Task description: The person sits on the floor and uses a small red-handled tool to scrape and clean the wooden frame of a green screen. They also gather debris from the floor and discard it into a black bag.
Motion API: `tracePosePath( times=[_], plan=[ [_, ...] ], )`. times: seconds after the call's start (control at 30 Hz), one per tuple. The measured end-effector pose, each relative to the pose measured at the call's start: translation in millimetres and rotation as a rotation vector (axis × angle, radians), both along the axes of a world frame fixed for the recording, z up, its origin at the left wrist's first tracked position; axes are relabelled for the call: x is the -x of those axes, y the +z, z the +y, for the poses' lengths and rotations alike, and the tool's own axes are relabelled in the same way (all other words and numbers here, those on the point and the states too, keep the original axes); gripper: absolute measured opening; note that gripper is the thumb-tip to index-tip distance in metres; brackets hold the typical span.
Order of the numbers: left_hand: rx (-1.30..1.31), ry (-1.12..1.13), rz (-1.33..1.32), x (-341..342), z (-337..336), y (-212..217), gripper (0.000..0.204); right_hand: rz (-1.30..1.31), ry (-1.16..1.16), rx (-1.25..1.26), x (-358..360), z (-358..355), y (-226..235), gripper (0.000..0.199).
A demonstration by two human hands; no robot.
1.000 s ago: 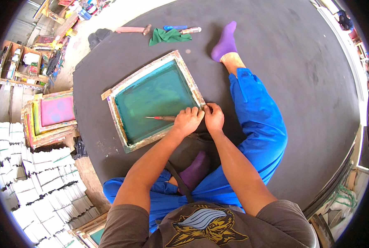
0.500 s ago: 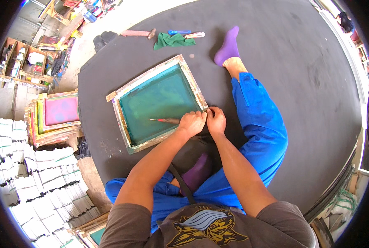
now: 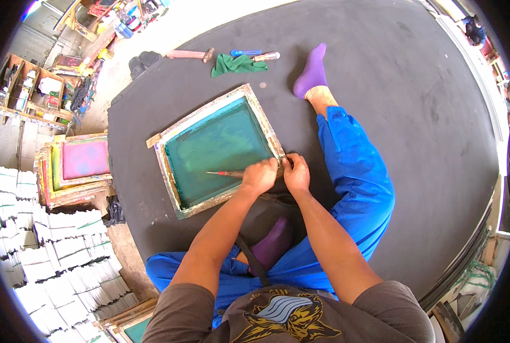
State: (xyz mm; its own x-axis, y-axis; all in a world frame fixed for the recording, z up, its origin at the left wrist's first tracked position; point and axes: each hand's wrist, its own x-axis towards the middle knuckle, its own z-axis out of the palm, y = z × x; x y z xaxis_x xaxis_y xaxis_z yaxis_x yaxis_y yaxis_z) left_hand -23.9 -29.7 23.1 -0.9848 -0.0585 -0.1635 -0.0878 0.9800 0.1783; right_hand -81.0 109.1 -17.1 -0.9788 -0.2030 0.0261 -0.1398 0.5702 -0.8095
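A wooden screen-printing frame with teal mesh (image 3: 218,150) lies on the dark round table (image 3: 415,114), left of the seated person's blue-trousered leg (image 3: 355,177). Both hands meet at the frame's near right corner, left hand (image 3: 259,176) beside right hand (image 3: 297,174). A red-handled tool (image 3: 225,173) lies on the mesh. Far behind the frame lie a wooden hammer (image 3: 189,55) and a green cloth (image 3: 236,64). A stack of frames (image 3: 75,168) sits left of the table.

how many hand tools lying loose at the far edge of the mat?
3: a hammer leftmost, a blue-handled tool above the green cloth, and a red-handled tool at the cloth's right. The cloth may hide more.
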Motion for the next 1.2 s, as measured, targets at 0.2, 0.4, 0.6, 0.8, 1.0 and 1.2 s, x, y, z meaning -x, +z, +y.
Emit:
tracePosePath(
  times=[0.2, 0.4, 0.6, 0.8, 1.0, 1.2],
  plan=[
    [-0.055, 0.201, 0.027, -12.2, -9.6, 9.6, 0.015, -0.089, 0.022, 0.025, 4.7, 3.8, 0.1, 0.017],
    [-0.208, 0.418, 0.387, -34.8, -10.1, -10.8, 0.023, -0.034, 0.03, 0.034, 2.9, 0.9, -3.9, 0.018],
    [-0.243, 0.228, 0.557, -46.1, 10.2, 2.7, 0.018, -0.122, 0.011, 0.007, 4.6, 4.1, -3.5, 0.021],
    [-0.133, 0.191, 0.571, -44.0, 10.0, -12.7, 0.014, -0.089, 0.02, 0.024, 2.7, 0.5, -4.2, 0.02],
    [0.051, 0.018, 0.593, -38.1, 0.0, -15.5, 0.013, -0.087, 0.022, 0.001, 0.4, 2.5, -2.3, 0.021],
    [-0.059, 0.147, 0.535, -33.1, -2.7, -24.7, 0.011, -0.068, 0.039, -0.002, 1.1, 3.3, -5.0, 0.022]
  ],
)
